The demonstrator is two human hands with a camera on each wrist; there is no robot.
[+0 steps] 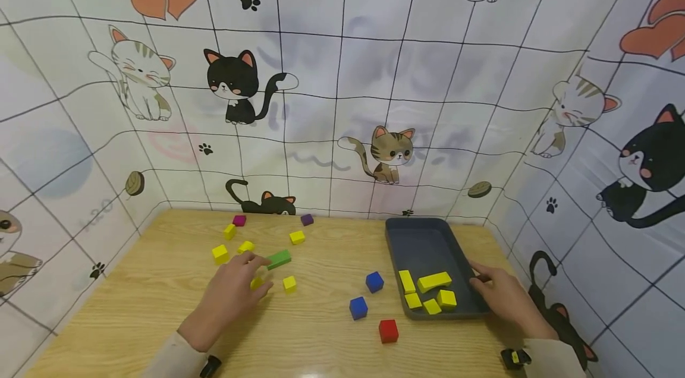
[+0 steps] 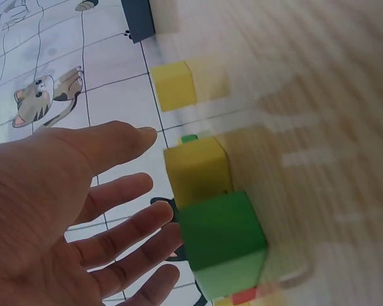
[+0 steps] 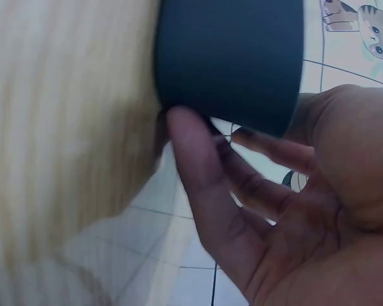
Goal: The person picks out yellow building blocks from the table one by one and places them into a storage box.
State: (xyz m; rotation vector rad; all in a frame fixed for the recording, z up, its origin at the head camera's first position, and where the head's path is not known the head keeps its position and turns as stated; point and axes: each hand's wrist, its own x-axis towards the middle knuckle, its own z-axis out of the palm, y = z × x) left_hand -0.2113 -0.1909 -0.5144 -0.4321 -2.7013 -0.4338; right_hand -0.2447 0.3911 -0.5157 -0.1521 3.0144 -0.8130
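Note:
My left hand (image 1: 233, 283) hovers over the left group of blocks, its fingers loosely spread and holding nothing. Just beyond its fingertips lies a long green block (image 1: 279, 259), seen nearly end-on in the left wrist view with a yellow block (image 2: 196, 167) beside it. Partly beneath the hand is another yellow block (image 1: 256, 283). At the right side of the dark grey tray (image 1: 428, 229), my right hand (image 1: 503, 292) holds the edge; its thumb (image 3: 195, 150) presses near the tray's lower corner. Several yellow blocks (image 1: 434, 282) lie in the tray's near half.
Two blue cubes (image 1: 358, 308) and a red cube (image 1: 388, 331) sit left of the tray. Other yellow blocks (image 1: 220, 254), a magenta block (image 1: 239, 220) and a purple block (image 1: 307, 219) lie farther back. A cat-print curtain (image 1: 321, 98) encloses the wooden table (image 1: 321, 348).

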